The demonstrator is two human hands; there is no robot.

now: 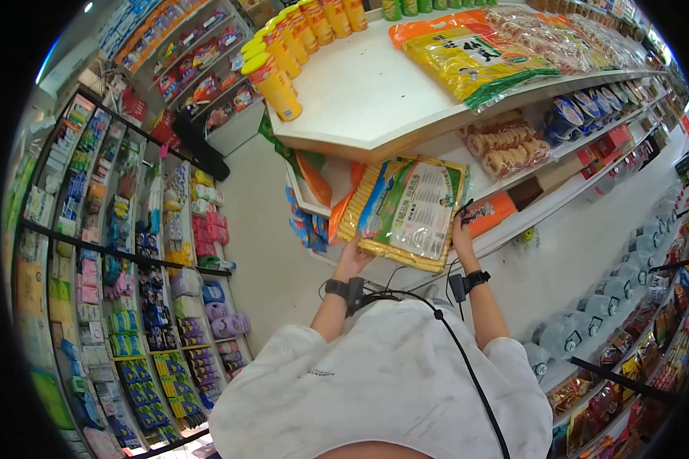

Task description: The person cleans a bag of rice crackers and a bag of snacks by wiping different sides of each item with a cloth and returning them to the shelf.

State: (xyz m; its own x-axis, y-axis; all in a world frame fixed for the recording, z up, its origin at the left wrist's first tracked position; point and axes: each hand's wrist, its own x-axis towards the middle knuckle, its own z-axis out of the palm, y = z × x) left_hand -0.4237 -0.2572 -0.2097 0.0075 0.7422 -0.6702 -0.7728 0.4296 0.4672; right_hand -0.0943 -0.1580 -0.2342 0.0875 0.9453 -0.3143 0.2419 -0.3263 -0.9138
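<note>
In front of my body I hold a large flat clear bag of yellow sticks (409,210), with a blue, green and white printed label. My left hand (352,258) grips its lower left corner, and my right hand (462,236) has hold of the right edge. The bag is tilted, just in front of the shelf below the white shelf top (352,103). On that top lies a big yellow, orange and green package (471,57), beside a row of yellow canisters (274,86) with yellow-green lids.
Coiled packaged food (507,144) and blue-lidded bowls (578,115) fill the lower shelf. An orange box (490,213) sits under them. Large clear bottles (566,334) line the floor at right. Shelves of household goods (130,283) stand at left. A black cable (467,352) runs over my shirt.
</note>
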